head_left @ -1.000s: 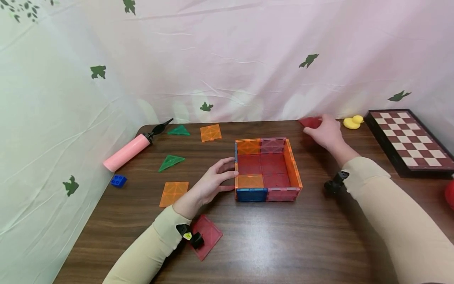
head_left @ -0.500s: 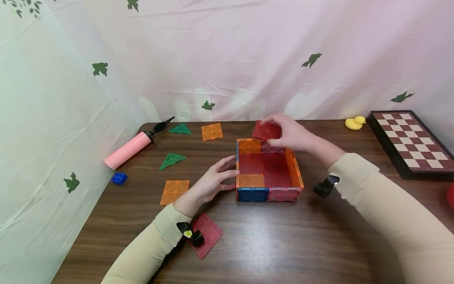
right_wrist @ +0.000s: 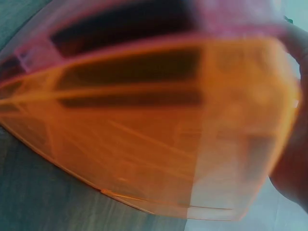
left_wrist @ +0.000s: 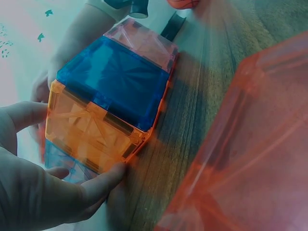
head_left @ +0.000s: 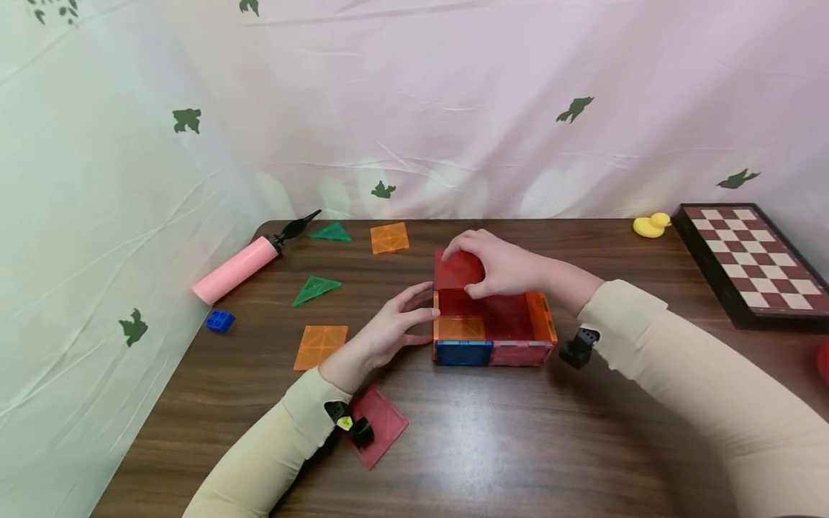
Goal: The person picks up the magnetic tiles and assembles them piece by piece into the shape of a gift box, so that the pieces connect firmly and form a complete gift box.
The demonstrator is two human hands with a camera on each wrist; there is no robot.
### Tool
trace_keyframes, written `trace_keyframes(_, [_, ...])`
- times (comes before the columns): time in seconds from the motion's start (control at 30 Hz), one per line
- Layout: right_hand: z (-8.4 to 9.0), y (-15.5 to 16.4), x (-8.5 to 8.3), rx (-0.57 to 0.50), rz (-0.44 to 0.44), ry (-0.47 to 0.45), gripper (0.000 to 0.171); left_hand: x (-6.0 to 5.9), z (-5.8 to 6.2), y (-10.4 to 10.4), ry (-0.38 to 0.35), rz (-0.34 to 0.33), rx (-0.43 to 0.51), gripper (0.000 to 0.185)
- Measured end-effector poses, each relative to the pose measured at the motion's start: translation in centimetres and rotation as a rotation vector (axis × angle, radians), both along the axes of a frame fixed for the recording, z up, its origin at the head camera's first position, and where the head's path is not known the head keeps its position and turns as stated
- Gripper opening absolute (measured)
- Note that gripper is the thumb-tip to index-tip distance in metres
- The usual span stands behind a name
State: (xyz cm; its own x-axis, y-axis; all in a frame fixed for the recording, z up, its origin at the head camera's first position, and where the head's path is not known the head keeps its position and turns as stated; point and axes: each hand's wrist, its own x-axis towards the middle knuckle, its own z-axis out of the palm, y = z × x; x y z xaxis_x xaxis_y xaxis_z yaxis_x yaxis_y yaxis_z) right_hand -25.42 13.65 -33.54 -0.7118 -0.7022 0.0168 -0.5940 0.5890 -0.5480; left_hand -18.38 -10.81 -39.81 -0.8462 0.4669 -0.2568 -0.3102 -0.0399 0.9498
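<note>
An open box of magnetic tiles (head_left: 512, 350) stands mid-table, with orange, blue and pink walls. My right hand (head_left: 501, 267) pinches a red square tile (head_left: 457, 270) over the box's far left corner. My left hand (head_left: 388, 334) touches the box's left wall with thumb and fingers. In the left wrist view the blue wall tile (left_wrist: 115, 82) and orange wall tile (left_wrist: 89, 132) show, with my fingers (left_wrist: 103, 180) against the orange one. The right wrist view is filled by a blurred orange wall (right_wrist: 154, 130).
Loose tiles lie on the table: a red square (head_left: 382, 426) under my left wrist, an orange square (head_left: 319, 346), another orange square (head_left: 390, 237), two green triangles (head_left: 314, 289). A pink pump (head_left: 236, 268), blue brick (head_left: 219, 320), yellow duck (head_left: 650, 225) and chessboard (head_left: 754, 259) stand around.
My right hand has carried the red tile from the far right of the table, near the duck, leftward to the box's far left corner. My left hand has stayed at the box's left wall.
</note>
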Motion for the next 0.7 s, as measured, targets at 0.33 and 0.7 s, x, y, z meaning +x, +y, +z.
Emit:
trace_keyframes(0.33, [-0.3,0.3,0.2,0.009,0.023,-0.004,0.056,-0.1,0.1,0.1,-0.003,-0.004,-0.001,0.062])
trace_keyframes(0.7, [0.7,0.4,0.6,-0.025,0.039,0.040,0.046,-0.1,0.4,-0.1,-0.003,0.000,-0.016,0.060])
